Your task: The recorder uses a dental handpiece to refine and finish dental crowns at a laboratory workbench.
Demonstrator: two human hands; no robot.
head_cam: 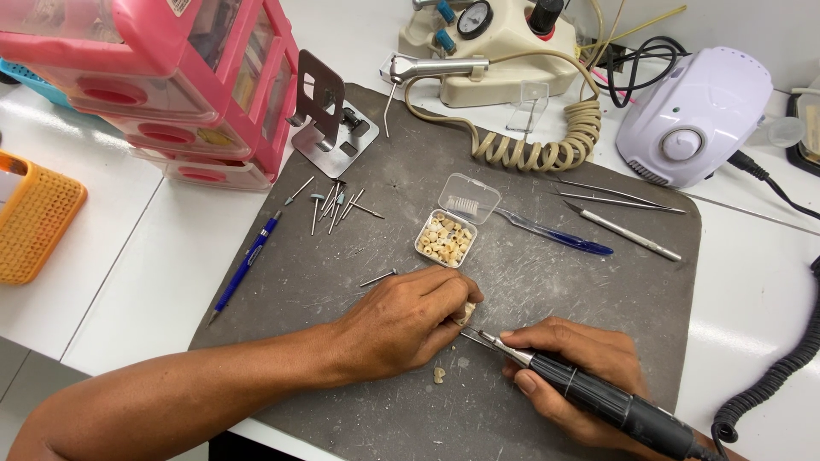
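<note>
My left hand (401, 320) pinches a small cream tooth-shaped piece (465, 313) over the grey work mat (598, 282). My right hand (572, 367) grips a black rotary handpiece (598, 397), its thin metal tip (475, 336) pointing at the piece. Another small cream piece (439, 374) lies on the mat just below my left hand. A little clear plastic box (446, 239) with its lid up holds several more cream pieces, just above my left hand.
Several burs (335, 205) and a blue pencil (246, 265) lie left on the mat; a blue-handled brush (555, 235) and tweezers (615, 198) right. Pink drawers (171, 85), an orange basket (34, 218), a white motor unit (692, 111) and coiled cables (547, 149) ring the mat.
</note>
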